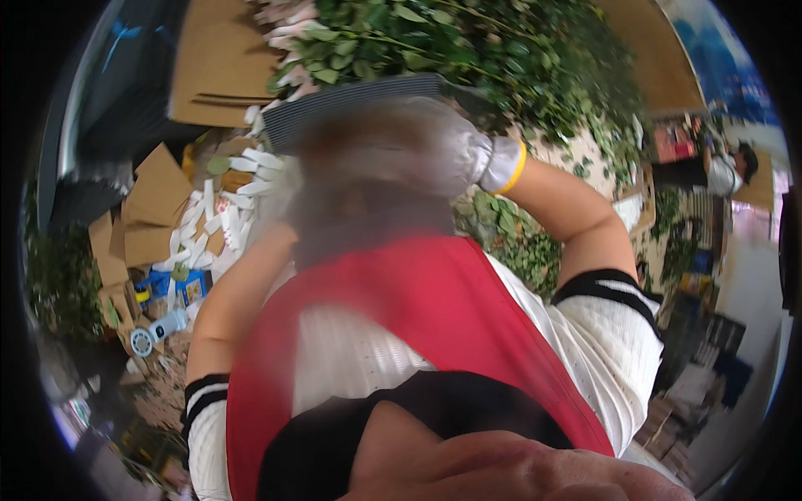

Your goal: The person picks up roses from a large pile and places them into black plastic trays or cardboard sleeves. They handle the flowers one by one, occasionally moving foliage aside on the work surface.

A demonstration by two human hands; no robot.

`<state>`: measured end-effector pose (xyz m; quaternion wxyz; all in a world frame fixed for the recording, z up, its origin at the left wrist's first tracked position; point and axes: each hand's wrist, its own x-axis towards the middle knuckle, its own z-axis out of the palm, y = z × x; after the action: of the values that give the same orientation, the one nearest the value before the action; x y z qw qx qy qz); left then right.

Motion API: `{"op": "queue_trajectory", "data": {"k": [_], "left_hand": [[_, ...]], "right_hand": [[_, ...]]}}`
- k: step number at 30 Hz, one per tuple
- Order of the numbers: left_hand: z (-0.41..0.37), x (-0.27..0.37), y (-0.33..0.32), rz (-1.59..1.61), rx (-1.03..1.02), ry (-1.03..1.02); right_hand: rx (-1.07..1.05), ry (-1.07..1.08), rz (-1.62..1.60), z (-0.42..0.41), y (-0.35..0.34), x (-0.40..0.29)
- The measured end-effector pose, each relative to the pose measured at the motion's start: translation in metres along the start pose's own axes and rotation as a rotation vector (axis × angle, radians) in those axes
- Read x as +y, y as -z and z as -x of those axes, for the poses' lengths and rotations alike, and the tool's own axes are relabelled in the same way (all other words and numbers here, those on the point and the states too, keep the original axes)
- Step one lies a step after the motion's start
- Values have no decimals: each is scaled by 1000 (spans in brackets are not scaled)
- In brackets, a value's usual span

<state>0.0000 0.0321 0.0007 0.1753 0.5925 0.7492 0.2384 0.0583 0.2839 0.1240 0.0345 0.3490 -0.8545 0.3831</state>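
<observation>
My right hand [452, 155], in a pale glove with a yellow cuff, is over a grey ribbed sheet [357, 103] in front of my chest. A smudge blurs the middle of the view and hides its fingers, so whether it grips the sheet cannot be made out. My left forearm [241, 278] reaches up into the same blur, where the left hand is lost from sight. Just beyond the ribbed sheet lies a large heap of leafy green stems [476, 44]. My red apron [438, 294] fills the lower middle.
Left of my arms lie several white strips [203, 219], cardboard pieces [156, 194], a blue box [191, 287] and a light-blue handheld fan [156, 332]. A cardboard sheet [219, 62] stands at upper left. More leaves [514, 232] lie under my right arm. Another person [723, 172] is far right.
</observation>
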Motion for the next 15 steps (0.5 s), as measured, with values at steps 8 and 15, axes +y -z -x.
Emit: {"op": "queue_trajectory", "data": {"k": [8,15], "left_hand": [[22,-17,-26,87,12,38],[17,-13,11,468,-111,112]], "right_hand": [[110,-100,63,-68,58,2],[-39,-764,400,-80,70,91]]}}
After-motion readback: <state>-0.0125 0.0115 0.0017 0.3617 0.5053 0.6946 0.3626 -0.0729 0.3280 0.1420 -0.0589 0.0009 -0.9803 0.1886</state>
